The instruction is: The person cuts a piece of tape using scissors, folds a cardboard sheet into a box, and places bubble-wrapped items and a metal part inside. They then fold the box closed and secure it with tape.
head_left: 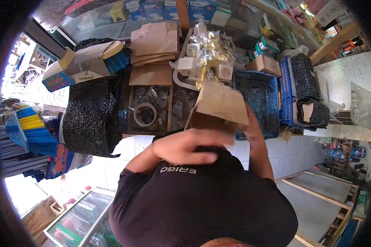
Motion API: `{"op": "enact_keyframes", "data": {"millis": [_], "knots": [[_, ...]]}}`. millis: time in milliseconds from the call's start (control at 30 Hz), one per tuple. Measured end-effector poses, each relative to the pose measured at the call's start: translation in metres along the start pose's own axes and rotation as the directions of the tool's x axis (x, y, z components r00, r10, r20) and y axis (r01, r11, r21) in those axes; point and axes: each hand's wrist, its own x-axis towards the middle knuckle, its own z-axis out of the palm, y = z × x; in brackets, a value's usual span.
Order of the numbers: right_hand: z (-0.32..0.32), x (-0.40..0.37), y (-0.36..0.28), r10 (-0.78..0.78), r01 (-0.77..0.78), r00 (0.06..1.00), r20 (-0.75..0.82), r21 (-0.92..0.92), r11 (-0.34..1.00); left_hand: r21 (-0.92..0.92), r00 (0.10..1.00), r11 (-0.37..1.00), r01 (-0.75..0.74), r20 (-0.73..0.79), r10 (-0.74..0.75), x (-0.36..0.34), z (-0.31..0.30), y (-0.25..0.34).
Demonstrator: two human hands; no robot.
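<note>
1. Cardboard box [221, 103] – the item in hand – is up in front of my wearer's chest, at the near side of the worktop. Flap raised and tilted, brown inside partly visible below it.
2. Right hand [253, 125]: I see it at the box's right side, against the cardboard. Fingers mostly hidden by the flap, so I can't tell the exact grip.
3. Left hand [184, 145]: at the near side of the box, fingers stretched toward the right, thumb apart from them and closer to the shirt [202, 197]. Fingertips motion-blurred; I can't tell if they touch the box.
4. Just beyond the box from my view: white tray [180, 80] with white sockets [186, 66] and clear packets with gold-coloured pieces [210, 51].
5. Right of the box – blue basket [256, 103], partly behind the right hand and forearm.
6. Left: ring-shaped roll [145, 114] in a wooden compartment; flattened cardboard stack [154, 43] beyond it.
7. Farther left: rough black roll [88, 119], blue-bristled brush [118, 61] above it.
</note>
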Motion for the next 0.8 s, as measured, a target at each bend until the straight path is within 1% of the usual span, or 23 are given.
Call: {"op": "enact_keyframes", "data": {"millis": [33,67,100,133,167,200,267,300,333,367,433,467,567,667,767,800], "knots": [[-0.007,-0.002,-0.001,-0.021,0.019,1.0,0.014,0.101,0.995,-0.228,0.959,0.958,-0.175,0.18,0.218,-0.011,-0.018,-0.002],[-0.011,-0.004,-0.002,-0.002,-0.002,1.0,0.022,0.163,0.987,-0.019,0.963,0.964,-0.264,0.055,0.265,-0.018,-0.033,-0.003],[-0.014,-0.005,-0.003,-0.029,0.019,0.998,0.051,0.184,0.983,0.167,0.973,0.973,-0.161,-0.14,0.185,-0.02,-0.035,-0.005],[-0.016,-0.006,-0.004,-0.056,0.038,0.995,0.082,0.204,0.978,0.298,0.939,0.954,0.005,-0.329,0.098,-0.02,-0.037,-0.005],[-0.016,-0.008,-0.006,-0.082,0.055,0.99,0.115,0.221,0.974,0.299,0.797,0.893,0.336,-0.595,-0.101,-0.016,-0.032,-0.004],[-0.015,-0.009,-0.006,-0.115,0.083,0.985,0.127,0.235,0.969,0.389,0.836,0.85,0.356,-0.539,-0.103,-0.02,-0.037,-0.026],[-0.009,-0.008,-0.006,-0.187,0.144,0.971,0.149,0.258,0.955,0.108,0.863,0.952,0.286,-0.462,-0.206,-0.021,-0.03,-0.065],[-0.005,-0.007,-0.007,-0.182,0.153,0.974,0.135,0.199,0.968,-0.045,0.879,0.966,0.253,-0.407,-0.249,-0.014,-0.027,-0.07],[0.0,-0.008,-0.007,-0.174,0.157,0.977,0.12,0.139,0.978,0.021,0.886,0.978,0.206,-0.427,-0.178,-0.01,-0.02,-0.071],[0.004,-0.008,-0.008,-0.166,0.158,0.981,0.104,0.08,0.984,-0.019,0.863,0.973,0.229,-0.458,-0.212,-0.005,-0.018,-0.072],[0.014,-0.01,-0.012,-0.093,0.091,0.996,0.012,0.102,0.991,-0.095,0.815,0.957,0.275,-0.504,-0.285,0.002,-0.017,-0.073],[0.016,-0.011,-0.014,-0.058,0.061,0.998,-0.035,0.118,0.991,-0.105,0.813,0.946,0.308,-0.488,-0.318,0.002,-0.017,-0.068],[0.011,-0.009,-0.017,-0.211,0.212,0.977,0.014,-0.069,0.975,-0.182,0.808,0.929,0.322,-0.458,-0.37,0.003,-0.014,-0.065],[-0.005,-0.013,-0.01,-0.06,0.09,0.985,0.16,-0.188,0.978,-0.164,0.806,0.904,0.395,-0.411,-0.426,-0.01,-0.016,-0.08],[0.001,-0.025,0.001,0.042,-0.055,0.982,0.186,0.067,0.996,-0.242,0.827,0.902,0.358,-0.367,-0.426,-0.018,-0.009,-0.085],[0.009,-0.03,-0.001,-0.029,0.022,0.987,0.155,0.048,0.999,-0.241,0.843,0.922,0.301,-0.384,-0.376,-0.018,-0.003,-0.078]]}}
